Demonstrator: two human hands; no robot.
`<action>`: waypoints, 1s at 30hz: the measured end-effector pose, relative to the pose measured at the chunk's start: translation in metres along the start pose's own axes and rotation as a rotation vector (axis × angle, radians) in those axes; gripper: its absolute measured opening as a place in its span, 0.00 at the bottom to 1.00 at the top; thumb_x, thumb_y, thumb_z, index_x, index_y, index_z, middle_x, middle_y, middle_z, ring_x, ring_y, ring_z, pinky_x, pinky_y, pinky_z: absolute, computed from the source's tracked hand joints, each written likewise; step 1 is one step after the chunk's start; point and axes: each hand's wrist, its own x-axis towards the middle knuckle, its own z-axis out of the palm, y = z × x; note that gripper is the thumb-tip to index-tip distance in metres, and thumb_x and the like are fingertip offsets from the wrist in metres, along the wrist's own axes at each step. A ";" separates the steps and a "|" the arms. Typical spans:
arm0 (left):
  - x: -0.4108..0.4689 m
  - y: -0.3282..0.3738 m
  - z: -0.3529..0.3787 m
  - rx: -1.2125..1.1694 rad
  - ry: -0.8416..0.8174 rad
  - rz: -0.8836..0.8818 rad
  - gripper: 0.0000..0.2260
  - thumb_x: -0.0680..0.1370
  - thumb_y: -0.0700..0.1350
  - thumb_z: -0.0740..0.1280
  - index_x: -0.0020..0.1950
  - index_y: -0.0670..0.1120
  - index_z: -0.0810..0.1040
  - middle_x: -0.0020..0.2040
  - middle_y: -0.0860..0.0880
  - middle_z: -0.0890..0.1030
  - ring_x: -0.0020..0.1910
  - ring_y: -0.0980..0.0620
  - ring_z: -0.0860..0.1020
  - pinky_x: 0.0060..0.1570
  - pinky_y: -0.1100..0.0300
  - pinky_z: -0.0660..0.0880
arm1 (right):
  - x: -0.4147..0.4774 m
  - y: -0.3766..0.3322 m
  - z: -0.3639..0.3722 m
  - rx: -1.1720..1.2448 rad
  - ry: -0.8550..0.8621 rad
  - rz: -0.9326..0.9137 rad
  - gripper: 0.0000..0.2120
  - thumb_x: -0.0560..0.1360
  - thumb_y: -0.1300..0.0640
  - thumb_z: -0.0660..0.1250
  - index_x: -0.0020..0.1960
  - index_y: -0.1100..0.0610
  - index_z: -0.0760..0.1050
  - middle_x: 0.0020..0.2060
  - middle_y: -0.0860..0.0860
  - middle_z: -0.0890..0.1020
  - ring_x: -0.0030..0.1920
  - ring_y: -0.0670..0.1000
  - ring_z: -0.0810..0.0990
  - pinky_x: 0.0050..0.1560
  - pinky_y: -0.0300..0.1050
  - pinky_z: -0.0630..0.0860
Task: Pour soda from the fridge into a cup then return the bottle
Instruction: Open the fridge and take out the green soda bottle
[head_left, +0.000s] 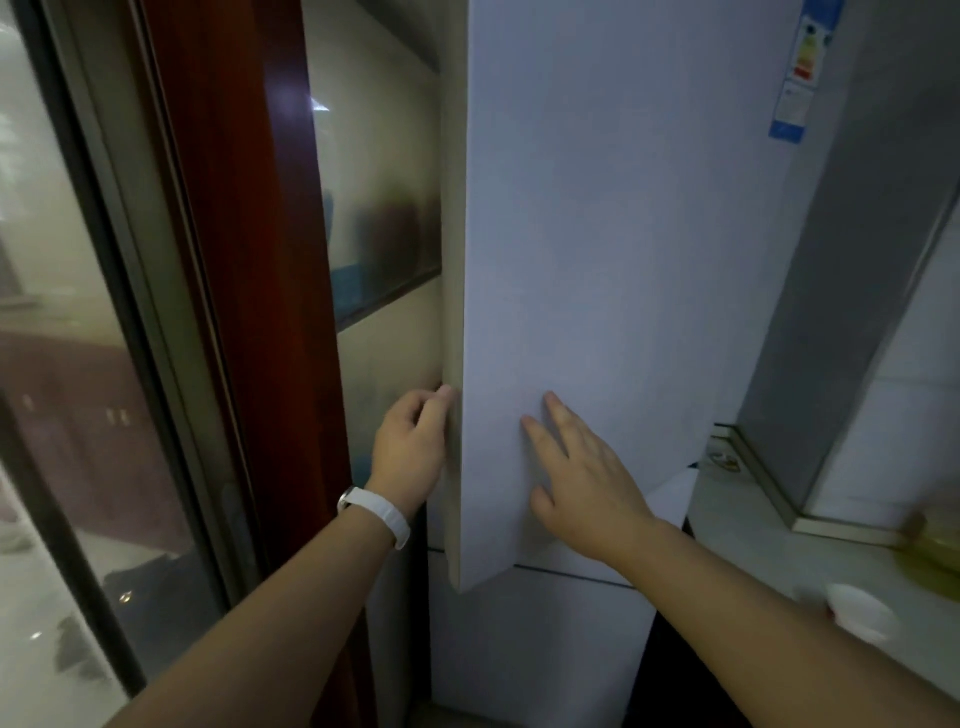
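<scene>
At door (597, 260) edge: left hand (410, 447) is gripping it.
Door front: right hand (582, 478) is pressing, fingers straight.

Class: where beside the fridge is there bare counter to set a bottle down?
Free: the pale counter strip between the fridge door and the base of the grey panel. Crowded: the near right, by the white cup and a blurred yellow object.

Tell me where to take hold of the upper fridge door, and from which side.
Take the upper fridge door by its left edge, low down, from the left, fingers hooking behind. Its face is flat, no handle showing; the left hand curls round that edge, the right hand lies flat on the face.
</scene>
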 end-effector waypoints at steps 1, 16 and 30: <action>-0.003 0.004 0.002 -0.020 0.015 0.013 0.11 0.76 0.58 0.64 0.44 0.53 0.80 0.45 0.45 0.83 0.47 0.46 0.81 0.50 0.46 0.78 | -0.008 -0.001 -0.003 0.005 0.016 -0.001 0.35 0.77 0.53 0.60 0.80 0.52 0.47 0.79 0.55 0.41 0.79 0.54 0.46 0.75 0.44 0.45; -0.042 0.010 0.039 -0.058 -0.478 0.162 0.19 0.76 0.62 0.62 0.53 0.48 0.80 0.53 0.46 0.80 0.53 0.53 0.78 0.58 0.53 0.75 | -0.087 -0.052 -0.001 0.102 0.528 0.185 0.39 0.76 0.46 0.63 0.77 0.59 0.47 0.75 0.59 0.57 0.75 0.58 0.61 0.70 0.53 0.65; -0.092 0.017 0.072 0.030 -0.704 0.329 0.19 0.78 0.52 0.67 0.69 0.51 0.75 0.73 0.54 0.59 0.68 0.62 0.61 0.67 0.67 0.57 | -0.153 -0.071 -0.002 -0.204 0.545 0.723 0.45 0.67 0.59 0.74 0.77 0.62 0.54 0.75 0.63 0.56 0.70 0.62 0.66 0.60 0.55 0.76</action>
